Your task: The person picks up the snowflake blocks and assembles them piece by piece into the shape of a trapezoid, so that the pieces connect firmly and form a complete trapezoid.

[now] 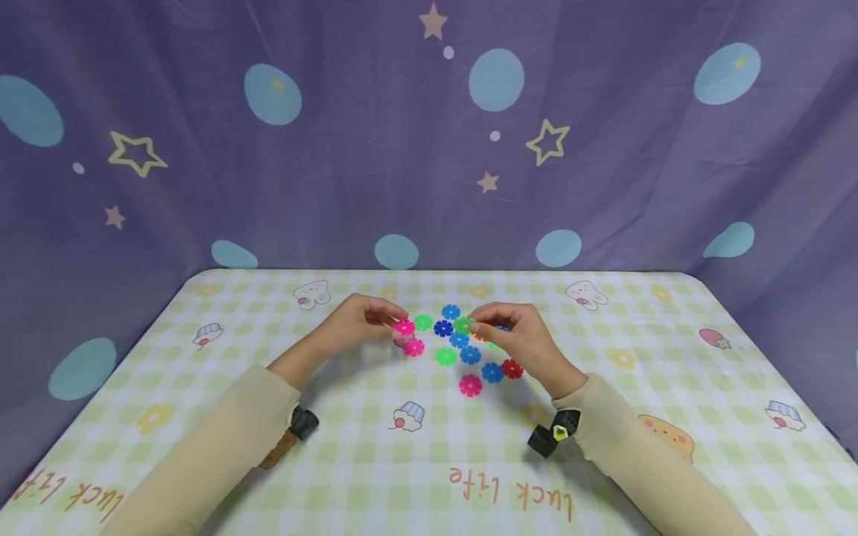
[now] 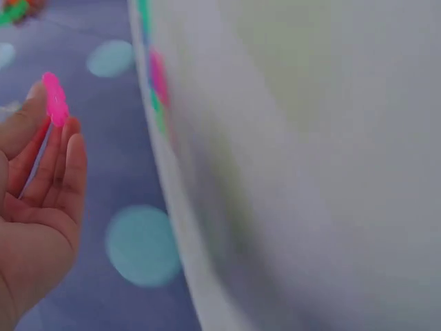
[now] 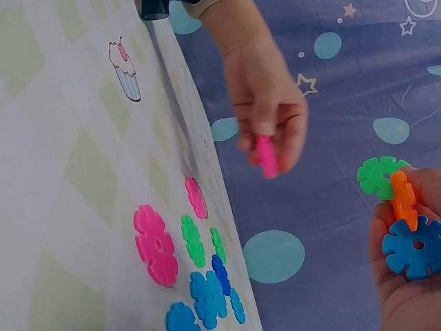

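Note:
Between thumb and fingertips, my left hand pinches a pink notched plastic disc, raised over the table. My right hand grips several joined discs: a green disc, an orange disc set crosswise, and a blue disc. In the head view the right fingers cover part of this joined piece. The two hands face each other with a gap between them. Loose discs lie between and below them, among them a pink disc, a dark blue disc and a green disc.
A blue disc, a red disc and another pink disc lie nearer the front. The table wears a checked, printed cloth. Behind it hangs a purple curtain with stars and dots.

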A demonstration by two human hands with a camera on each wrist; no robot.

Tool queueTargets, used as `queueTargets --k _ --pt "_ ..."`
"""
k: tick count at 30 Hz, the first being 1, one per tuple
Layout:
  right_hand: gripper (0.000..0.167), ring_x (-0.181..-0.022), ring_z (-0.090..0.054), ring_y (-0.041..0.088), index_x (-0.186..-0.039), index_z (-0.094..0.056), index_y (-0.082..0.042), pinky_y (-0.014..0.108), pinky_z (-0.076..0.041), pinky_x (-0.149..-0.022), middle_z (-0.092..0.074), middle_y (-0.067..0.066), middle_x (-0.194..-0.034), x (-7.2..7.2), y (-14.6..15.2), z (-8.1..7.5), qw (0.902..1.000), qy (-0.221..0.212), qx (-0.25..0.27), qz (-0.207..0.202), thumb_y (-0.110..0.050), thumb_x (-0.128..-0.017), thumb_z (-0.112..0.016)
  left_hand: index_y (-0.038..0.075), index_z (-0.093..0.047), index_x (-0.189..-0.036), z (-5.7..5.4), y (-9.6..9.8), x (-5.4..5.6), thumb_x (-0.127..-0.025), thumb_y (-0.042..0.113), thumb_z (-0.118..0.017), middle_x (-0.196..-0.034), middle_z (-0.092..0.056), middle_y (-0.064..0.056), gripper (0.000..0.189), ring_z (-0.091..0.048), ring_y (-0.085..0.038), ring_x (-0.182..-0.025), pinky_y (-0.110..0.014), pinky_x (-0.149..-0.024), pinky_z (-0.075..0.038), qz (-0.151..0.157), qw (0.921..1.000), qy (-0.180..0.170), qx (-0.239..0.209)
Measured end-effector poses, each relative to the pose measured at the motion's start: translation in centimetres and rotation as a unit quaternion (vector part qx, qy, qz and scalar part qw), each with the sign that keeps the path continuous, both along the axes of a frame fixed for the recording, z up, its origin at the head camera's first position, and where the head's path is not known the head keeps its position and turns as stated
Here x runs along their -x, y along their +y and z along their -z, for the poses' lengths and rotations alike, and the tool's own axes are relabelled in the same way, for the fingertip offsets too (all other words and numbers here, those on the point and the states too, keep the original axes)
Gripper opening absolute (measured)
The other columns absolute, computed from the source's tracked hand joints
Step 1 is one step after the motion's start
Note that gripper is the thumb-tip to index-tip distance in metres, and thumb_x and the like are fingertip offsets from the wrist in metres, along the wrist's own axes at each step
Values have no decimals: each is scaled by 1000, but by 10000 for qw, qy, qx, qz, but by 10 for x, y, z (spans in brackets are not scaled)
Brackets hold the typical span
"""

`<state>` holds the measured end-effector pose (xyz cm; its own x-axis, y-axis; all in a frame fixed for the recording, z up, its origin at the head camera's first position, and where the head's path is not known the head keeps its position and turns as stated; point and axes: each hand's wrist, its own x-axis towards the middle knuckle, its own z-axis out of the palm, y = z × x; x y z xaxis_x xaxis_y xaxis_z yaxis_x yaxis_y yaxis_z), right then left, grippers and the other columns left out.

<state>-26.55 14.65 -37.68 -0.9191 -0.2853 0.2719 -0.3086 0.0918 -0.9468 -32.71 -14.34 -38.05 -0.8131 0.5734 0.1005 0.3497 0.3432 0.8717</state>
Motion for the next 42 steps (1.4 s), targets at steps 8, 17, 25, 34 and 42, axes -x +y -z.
queueTargets --k 8,17,25,34,42 --pt "15 -79 -64 19 -94 -71 -1 35 -54 -75 -70 10 -92 0 -1 0 9998 -89 -104 159 -14 -87 -69 -3 -68 -109 -23 34 -30 -81 1 -71 -103 -69 -16 28 -66 -14 -79 -28 -63 -55 -417 9968 -397 -549" --pt "17 -79 -64 18 -95 -71 0 42 -53 -77 -70 10 -91 1 1 -1 9997 -105 -114 172 -15 -87 -68 5 -71 -108 -32 54 -45 -82 15 -74 -101 -71 -9 28 -67 -17 -82 -25 -56 -52 -980 9922 -454 -622" --pt "15 -78 -64 19 -95 -71 0 42 -52 -77 -69 12 -91 0 1 -2 9998 -31 -92 160 -14 -88 -68 3 -71 -107 -32 60 -47 -82 10 -74 -100 -71 -10 26 -68 -19 -84 -29 -71 -56 -739 9939 -273 -774" --pt "15 -80 -63 20 -95 -70 -1 38 -52 -76 -69 10 -91 -1 2 -1 9999 -23 -27 115 -14 -88 -67 0 -70 -107 -32 65 -47 -82 6 -72 -102 -71 -13 26 -68 -20 -84 -29 -73 -56 -578 9940 -285 -882" --pt "15 -83 -61 23 -96 -71 -3 34 -52 -77 -69 7 -94 -1 4 -4 10000 63 30 20 -15 -89 -67 -1 -68 -112 -33 65 -42 -84 5 -70 -110 -68 -13 29 -67 -19 -91 -29 -76 -55 -381 9951 -345 -843"
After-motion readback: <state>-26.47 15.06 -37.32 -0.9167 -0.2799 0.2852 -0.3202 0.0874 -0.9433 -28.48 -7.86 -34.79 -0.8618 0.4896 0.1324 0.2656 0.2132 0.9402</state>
